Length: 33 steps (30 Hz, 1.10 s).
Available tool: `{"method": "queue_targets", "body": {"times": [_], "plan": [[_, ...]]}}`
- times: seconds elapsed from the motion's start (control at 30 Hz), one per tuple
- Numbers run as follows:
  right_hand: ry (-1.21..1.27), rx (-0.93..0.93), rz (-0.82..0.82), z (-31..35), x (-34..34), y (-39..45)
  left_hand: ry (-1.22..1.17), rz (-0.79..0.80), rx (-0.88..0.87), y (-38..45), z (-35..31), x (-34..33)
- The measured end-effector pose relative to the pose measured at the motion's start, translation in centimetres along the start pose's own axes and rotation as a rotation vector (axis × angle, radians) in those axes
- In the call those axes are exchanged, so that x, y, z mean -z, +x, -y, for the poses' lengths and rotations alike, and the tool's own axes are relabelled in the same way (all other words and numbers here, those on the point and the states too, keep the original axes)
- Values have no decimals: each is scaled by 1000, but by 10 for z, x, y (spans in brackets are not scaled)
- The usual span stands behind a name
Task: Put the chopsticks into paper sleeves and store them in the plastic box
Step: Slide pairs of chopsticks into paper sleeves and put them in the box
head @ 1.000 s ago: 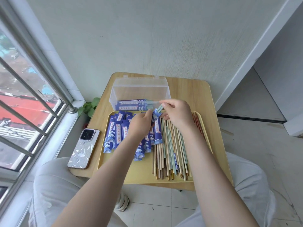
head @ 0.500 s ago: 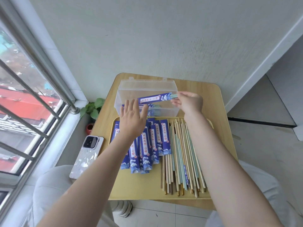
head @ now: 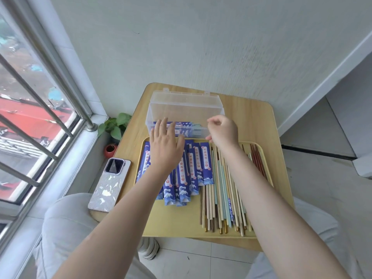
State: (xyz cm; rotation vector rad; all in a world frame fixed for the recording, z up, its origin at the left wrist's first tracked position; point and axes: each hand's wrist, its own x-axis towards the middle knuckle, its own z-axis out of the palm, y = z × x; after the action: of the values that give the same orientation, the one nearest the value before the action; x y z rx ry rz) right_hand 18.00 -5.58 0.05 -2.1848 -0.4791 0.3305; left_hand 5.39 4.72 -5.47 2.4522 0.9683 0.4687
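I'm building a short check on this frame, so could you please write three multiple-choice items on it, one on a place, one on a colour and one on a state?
1. Where does the phone lie?
A. on the table, left of the tray
B. inside the plastic box
C. on the tray among the chopsticks

2. What is the main colour of the paper sleeves?
A. red
B. blue
C. green

3. What state is the left hand in?
A. gripping a chopstick
B. pinching a sleeve
C. open, fingers spread, holding nothing

Answers:
1 A: the phone rests on the table's left edge, beside the tray.
2 B: the sleeves are blue with white wave prints.
3 C: its fingers are straight and spread over the sleeves, near the box's front wall; the right hand is loosely curled and also holds nothing.
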Motion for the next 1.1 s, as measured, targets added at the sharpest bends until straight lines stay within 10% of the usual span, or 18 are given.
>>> {"method": "queue_targets", "body": {"times": [0.23,0.43,0.7,0.87,1.1], "plan": [[-444,13,553,-24,-20,-62,-95,143,290,-31,-10,10],[-602,39,443,-33,-52,-98,-96,318,325,-51,-2,8],[-170,-57,458,-36,-37,-101,-138,244,338,-60,-1,13],[262,-128,414,-34,9,-98,-31,-54,-125,-62,-15,22],[376,-145,402,-47,50,-94,234,375,-317,-57,-68,30]]}}
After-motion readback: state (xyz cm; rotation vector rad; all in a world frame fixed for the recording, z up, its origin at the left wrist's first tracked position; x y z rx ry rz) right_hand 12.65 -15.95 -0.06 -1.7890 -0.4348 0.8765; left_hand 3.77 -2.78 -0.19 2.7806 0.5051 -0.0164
